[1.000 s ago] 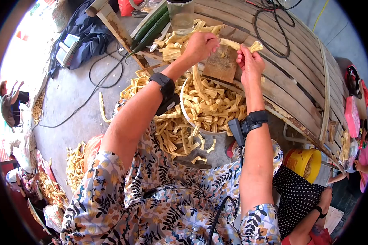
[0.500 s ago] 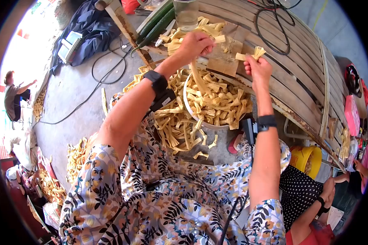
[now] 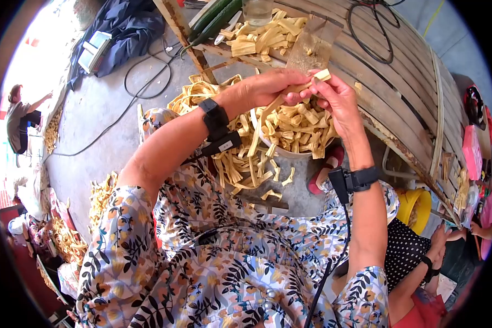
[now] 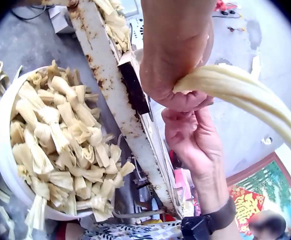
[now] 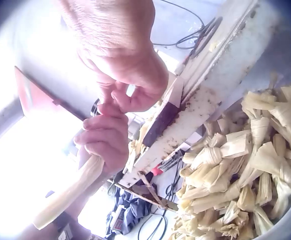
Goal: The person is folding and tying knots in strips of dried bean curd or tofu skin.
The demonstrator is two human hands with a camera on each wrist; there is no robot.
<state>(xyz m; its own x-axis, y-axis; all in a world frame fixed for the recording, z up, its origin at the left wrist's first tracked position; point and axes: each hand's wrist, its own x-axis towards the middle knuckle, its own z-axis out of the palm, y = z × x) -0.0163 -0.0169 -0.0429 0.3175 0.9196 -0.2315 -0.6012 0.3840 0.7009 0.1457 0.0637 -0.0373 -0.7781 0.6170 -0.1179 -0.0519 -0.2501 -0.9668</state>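
A long, pale yellow tofu-skin strip [image 3: 263, 117] runs between the two hands, its short end [image 3: 323, 75] poking out at the fingertips. My left hand [image 3: 272, 88] grips it with curled fingers, and the long part hangs below that hand. My right hand [image 3: 341, 104] pinches the strip near the short end, fingertips right against the left hand's. In the left wrist view the strip [image 4: 240, 86] arcs off to the right. Beneath the hands stands a white-rimmed tub [image 4: 3, 135] heaped with knotted strips [image 4: 68, 145].
A slatted wooden bench [image 3: 391, 93] with a rusty frame lies ahead, bearing a small board [image 3: 310, 54], cut strips [image 3: 268, 38], cucumbers [image 3: 218, 23] and a black cable [image 3: 385, 41]. Loose strips [image 3: 238, 169] lie beside the tub. A yellow bucket [image 3: 415, 210] stands at the right.
The hands were apart, the right holding a knotted piece and the left a strip. They have since come together over the tub on one strip; the right hand's knotted piece is gone from it.
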